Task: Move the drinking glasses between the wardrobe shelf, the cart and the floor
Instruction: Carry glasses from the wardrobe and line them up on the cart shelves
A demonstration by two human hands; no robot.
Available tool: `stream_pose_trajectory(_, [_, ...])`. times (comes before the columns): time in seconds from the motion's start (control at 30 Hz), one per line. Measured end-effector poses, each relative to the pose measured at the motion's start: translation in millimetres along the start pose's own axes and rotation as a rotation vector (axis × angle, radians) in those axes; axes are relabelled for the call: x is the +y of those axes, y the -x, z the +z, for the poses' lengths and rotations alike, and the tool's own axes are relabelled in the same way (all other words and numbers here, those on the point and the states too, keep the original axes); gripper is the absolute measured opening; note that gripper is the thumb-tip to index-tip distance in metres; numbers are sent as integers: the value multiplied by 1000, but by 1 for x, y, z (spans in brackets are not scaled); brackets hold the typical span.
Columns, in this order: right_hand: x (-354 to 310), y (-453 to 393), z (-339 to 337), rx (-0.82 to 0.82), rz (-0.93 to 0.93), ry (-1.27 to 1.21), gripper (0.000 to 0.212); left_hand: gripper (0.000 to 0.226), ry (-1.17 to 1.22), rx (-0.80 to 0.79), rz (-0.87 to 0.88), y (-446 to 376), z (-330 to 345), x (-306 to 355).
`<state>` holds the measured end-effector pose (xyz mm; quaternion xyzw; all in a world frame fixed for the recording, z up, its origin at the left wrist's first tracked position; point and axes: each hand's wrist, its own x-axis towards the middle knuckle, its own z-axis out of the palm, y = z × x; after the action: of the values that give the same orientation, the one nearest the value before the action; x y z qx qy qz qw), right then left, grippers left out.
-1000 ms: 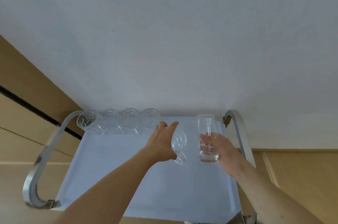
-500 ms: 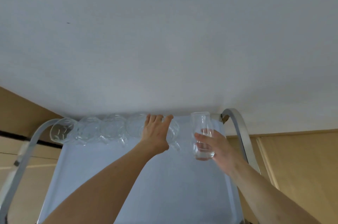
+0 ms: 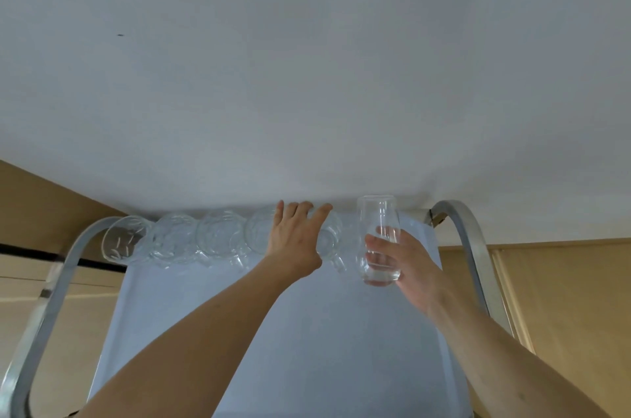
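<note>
Glass mug point(image 3: 329, 243) gripped by left hand point(image 3: 296, 243); right hand point(image 3: 406, 260) fingers point(image 3: 380, 241) grip tall tumbler point(image 3: 377, 240).

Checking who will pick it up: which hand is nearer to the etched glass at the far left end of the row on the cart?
Left. The left hand grips a mug at the row's right end, three glasses from the etched glass. The right hand, holding the tall glass, is farther right.
</note>
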<state>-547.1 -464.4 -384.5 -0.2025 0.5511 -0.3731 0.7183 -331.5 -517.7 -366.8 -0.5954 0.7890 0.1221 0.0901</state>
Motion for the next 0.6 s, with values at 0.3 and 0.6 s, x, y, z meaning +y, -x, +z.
stream_pose_trajectory(0.3, [7,16,7,22,-21,-7,72,112,44,5,18,8,7,-10])
stream_pose_trajectory(0.6, [24,65,62,81,-102,8,71,95,152,85,-2,68,-12,-82])
